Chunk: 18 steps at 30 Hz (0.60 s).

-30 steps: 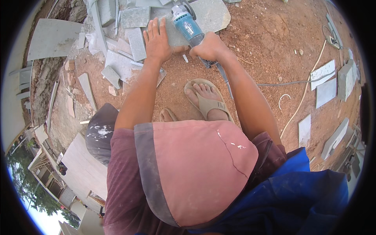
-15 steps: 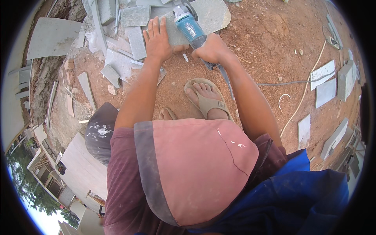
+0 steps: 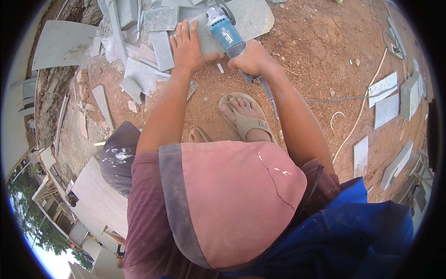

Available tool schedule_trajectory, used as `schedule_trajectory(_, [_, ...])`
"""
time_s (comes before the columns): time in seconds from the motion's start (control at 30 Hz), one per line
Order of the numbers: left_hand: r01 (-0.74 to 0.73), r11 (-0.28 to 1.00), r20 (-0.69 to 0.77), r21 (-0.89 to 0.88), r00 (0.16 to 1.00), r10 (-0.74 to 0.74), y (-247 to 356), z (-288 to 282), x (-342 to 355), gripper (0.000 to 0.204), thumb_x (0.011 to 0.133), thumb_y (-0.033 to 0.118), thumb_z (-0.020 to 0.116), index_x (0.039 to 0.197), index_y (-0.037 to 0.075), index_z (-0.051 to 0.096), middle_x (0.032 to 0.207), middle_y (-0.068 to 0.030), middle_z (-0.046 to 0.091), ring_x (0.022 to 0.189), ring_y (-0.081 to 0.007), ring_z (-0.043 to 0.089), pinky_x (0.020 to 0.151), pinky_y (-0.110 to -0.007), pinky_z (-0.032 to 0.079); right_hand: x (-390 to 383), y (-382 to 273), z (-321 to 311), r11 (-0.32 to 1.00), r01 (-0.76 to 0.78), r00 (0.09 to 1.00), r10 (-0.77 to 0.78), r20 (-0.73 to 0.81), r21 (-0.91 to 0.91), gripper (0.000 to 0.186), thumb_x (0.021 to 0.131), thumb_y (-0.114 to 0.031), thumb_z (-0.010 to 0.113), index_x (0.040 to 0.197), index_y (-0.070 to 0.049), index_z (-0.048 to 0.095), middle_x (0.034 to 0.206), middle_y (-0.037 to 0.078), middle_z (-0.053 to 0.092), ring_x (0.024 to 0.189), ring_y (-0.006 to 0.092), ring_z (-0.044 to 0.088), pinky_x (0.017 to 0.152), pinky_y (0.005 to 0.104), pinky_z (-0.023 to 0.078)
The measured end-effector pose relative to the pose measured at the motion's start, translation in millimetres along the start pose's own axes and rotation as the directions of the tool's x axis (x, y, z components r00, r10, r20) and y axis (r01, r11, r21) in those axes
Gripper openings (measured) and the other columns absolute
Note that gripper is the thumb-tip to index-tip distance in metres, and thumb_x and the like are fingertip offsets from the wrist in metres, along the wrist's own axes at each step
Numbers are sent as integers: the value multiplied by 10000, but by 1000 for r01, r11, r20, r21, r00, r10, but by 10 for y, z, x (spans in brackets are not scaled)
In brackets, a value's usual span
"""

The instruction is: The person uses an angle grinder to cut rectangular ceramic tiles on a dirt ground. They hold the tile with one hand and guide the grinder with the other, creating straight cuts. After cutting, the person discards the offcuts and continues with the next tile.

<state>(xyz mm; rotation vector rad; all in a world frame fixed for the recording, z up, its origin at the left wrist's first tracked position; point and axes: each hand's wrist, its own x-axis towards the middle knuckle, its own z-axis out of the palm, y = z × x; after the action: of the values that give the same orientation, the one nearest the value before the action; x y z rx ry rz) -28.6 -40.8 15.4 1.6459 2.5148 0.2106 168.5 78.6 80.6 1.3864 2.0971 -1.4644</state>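
Observation:
My right hand (image 3: 251, 59) is wrapped round the rear grip of a teal angle grinder (image 3: 226, 35). The tool's metal head and dark disc point away from me, over a large grey stone slab (image 3: 255, 19). My left hand (image 3: 187, 50) lies flat, fingers pointing away and thumb stretched toward the grinder, pressing on the near left part of that slab. Beside its fingers, to the left, is a narrow grey tile (image 3: 162, 50). A small pale stone chip (image 3: 220, 68) lies on the soil between my hands. Whether the disc touches the slab I cannot tell.
Stone offcuts (image 3: 139, 76) are piled at the left. A grey cable (image 3: 325, 100) runs from the grinder to the right, crossing a pale hose (image 3: 357, 116). Several slabs (image 3: 386, 110) lie at the far right. My sandalled foot (image 3: 246, 116) stands just below the work.

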Motion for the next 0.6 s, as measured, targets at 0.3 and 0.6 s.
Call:
schedule_trajectory(0.3, [2, 1000, 4, 12, 1000, -2, -5, 13, 5, 1489, 621, 833, 874, 1712, 56, 223, 1776, -224, 229, 1674, -406, 145, 1342, -612, 138, -7, 97, 68, 1000, -14, 1000, 13, -25, -12, 517, 623, -299, 877, 926, 108, 778, 963, 280, 790, 901, 376, 781, 829, 424, 607])
schedule_trajectory(0.6, [-1, 1000, -5, 7, 1000, 1, -6, 16, 0, 1484, 626, 838, 868, 1713, 56, 227, 1775, -225, 233, 1673, -410, 147, 1337, -613, 148, -52, -2, -28, 997, -79, 994, 80, 70, -23, 626, 658, -287, 871, 1126, 116, 769, 1178, 304, 774, 1101, 395, 770, 950, 424, 599])
